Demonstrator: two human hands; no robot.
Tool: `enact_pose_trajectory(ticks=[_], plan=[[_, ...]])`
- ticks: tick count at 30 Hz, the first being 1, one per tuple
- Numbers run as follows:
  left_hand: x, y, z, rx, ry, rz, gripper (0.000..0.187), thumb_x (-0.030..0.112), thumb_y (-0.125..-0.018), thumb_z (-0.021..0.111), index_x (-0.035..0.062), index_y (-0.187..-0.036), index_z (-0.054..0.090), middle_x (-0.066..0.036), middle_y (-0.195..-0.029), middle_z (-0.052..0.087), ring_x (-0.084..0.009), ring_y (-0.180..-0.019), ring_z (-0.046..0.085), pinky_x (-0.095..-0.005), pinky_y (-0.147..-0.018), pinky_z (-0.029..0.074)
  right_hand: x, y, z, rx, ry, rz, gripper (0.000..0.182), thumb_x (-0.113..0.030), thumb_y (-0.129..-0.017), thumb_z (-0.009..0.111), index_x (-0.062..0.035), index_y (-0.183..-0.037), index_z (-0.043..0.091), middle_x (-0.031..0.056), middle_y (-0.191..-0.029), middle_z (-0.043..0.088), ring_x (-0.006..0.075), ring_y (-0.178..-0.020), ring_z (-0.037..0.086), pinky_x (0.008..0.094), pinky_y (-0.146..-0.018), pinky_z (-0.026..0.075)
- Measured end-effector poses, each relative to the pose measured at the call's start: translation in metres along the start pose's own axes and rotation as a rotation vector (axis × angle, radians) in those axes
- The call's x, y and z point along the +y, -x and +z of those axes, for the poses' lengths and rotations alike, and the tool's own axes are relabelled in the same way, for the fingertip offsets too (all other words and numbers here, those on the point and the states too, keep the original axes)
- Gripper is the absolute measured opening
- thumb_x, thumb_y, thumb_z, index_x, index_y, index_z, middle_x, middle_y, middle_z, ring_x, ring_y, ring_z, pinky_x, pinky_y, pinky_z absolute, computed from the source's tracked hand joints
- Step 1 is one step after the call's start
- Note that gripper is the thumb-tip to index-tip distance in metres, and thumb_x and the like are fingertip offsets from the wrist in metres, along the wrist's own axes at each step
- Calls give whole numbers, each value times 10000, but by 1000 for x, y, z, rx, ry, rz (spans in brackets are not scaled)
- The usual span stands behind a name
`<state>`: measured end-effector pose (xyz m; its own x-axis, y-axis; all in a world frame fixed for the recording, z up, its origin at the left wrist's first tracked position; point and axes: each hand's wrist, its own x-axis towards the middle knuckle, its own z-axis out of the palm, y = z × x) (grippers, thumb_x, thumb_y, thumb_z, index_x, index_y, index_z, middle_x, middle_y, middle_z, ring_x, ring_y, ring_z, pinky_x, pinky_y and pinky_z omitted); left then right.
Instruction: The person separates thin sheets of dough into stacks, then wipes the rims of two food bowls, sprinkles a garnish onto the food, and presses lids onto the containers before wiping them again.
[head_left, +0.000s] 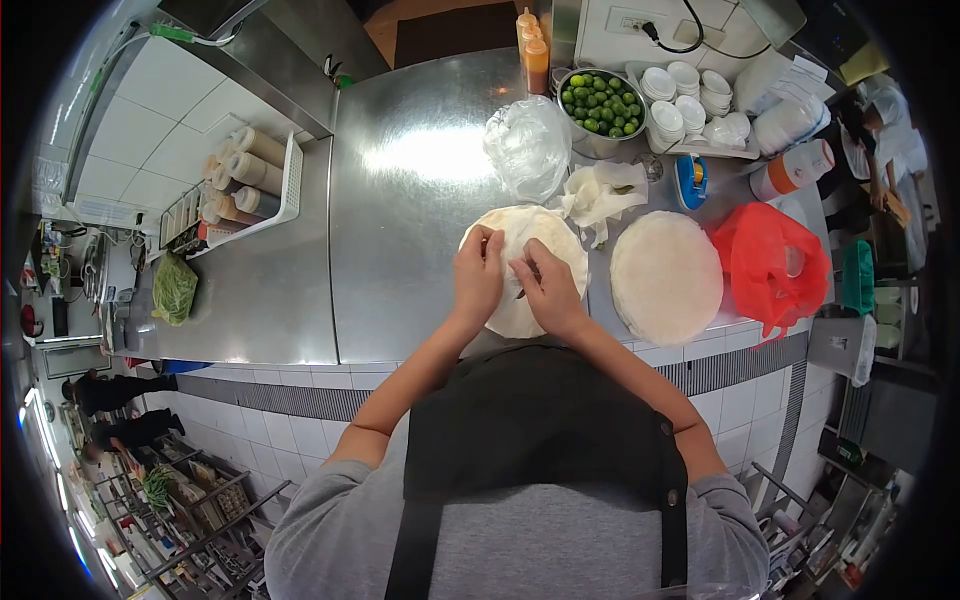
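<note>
Both hands are over a pale, round stack of thin flat sheets, like tortillas [530, 322], at the counter's front edge. My left hand [478, 278] is on the stack's left part, fingers and thumb drawn together in a pinch. To its right, my right hand [548, 288] is also closed, with its thumb and fingertips turned toward the left hand. What the fingertips grip is too small to make out; a little dark gap or spot shows between the hands. A second round pale stack [667, 278] lies to the right.
Behind the stack sit a crumpled clear plastic bag [527, 150], crumpled pale scraps [604, 196] and a bowl of limes [602, 103]. Farther right are a blue tape dispenser [691, 181], a tray of white cups [690, 105] and a red plastic bag [772, 268]. Sauce bottles [245, 175] fill a basket at left.
</note>
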<state>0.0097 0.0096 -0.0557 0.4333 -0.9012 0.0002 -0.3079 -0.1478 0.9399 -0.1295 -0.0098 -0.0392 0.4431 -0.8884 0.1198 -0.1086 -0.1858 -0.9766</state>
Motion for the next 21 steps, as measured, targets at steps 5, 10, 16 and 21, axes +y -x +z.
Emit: enact_pose_trajectory(ticks=[5,10,16,21], plan=[[6,-10,-11,24,-56,67,221,171,-1005,570,-20,-895,559,-121,-635,534,-153,-553,455,-351,-527,376,13,-3,-25,8,-65,172,243,-160,-999,567,-13,-846,448,47,-714,484,120,-607,526,296,-558,465],[0,-20,-6,48,-82,67,211,173,-1008,570,-13,-908,554,-83,-576,487,-145,-519,414,-344,-502,348,51,3,-31,38,-336,435,263,-234,-994,591,-38,-837,511,34,-735,542,138,-618,626,289,-573,525],[1,-16,13,18,54,87,209,184,-1010,571,2,-910,549,-53,-580,484,-115,-525,397,-325,-491,324,15,6,-25,-285,-436,858,346,-398,-973,633,-53,-993,611,72,-763,651,149,-641,646,316,-618,550],[1,-20,9,37,111,4,226,201,-1012,575,7,-898,552,-29,-588,495,-97,-536,407,-315,-499,334,35,18,-12,-215,-582,695,318,-301,-972,631,2,-1070,640,87,-883,663,177,-752,658,298,-649,552]])
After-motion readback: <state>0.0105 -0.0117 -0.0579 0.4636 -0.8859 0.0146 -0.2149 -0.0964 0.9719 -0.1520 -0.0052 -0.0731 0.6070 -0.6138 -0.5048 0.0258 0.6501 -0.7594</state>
